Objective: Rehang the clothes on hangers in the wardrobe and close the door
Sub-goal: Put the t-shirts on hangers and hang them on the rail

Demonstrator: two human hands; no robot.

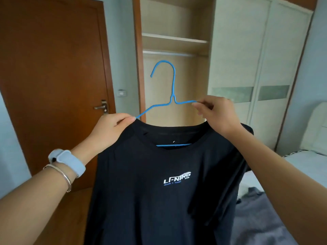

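A black T-shirt (159, 200) with a white chest logo hangs in front of me on a blue wire hanger (173, 82). The hanger's hook points up and its bottom bar shows through the collar. My left hand (111, 129) pinches the shirt's left shoulder where the hanger arm enters the collar. My right hand (217, 114) pinches the hanger's right arm at the collar's other side. Behind, the wardrobe (177, 43) stands open, with a bare metal rail (168, 53) under a shelf.
A brown room door (53, 68) with a lever handle is at the left. Pale sliding wardrobe doors (256, 59) fill the right. A bed (300, 161) with white bedding and a grey garment (256, 218) lies at the lower right.
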